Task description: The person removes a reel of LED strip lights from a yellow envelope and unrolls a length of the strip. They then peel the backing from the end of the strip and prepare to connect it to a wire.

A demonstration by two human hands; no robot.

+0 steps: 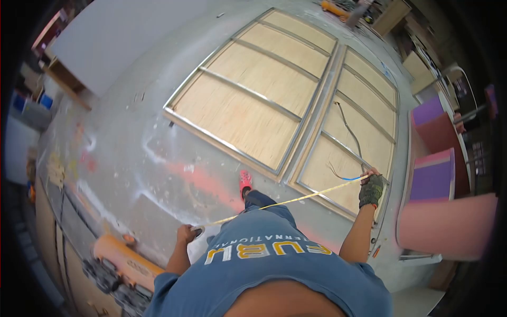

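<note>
My left hand (pixel 186 233) is closed around a tape measure case (pixel 198 231) held close to my waist. A yellow tape (pixel 285 201) runs taut from it up to the right, across my blue shirt. My right hand (pixel 371 189), in a dark fingerless glove, pinches the tape's far end over the metal edge of a framed plywood panel (pixel 364 142). That panel lies flat on the concrete floor beside a second framed panel (pixel 253 90). My foot in a red shoe (pixel 245 182) stands just short of the panels.
A dark cable with blue wire ends (pixel 346 158) lies on the right panel. An orange machine (pixel 127 262) sits at the lower left. Purple and red boxes (pixel 434 177) stand at the right. A white board (pixel 121 37) leans at the upper left.
</note>
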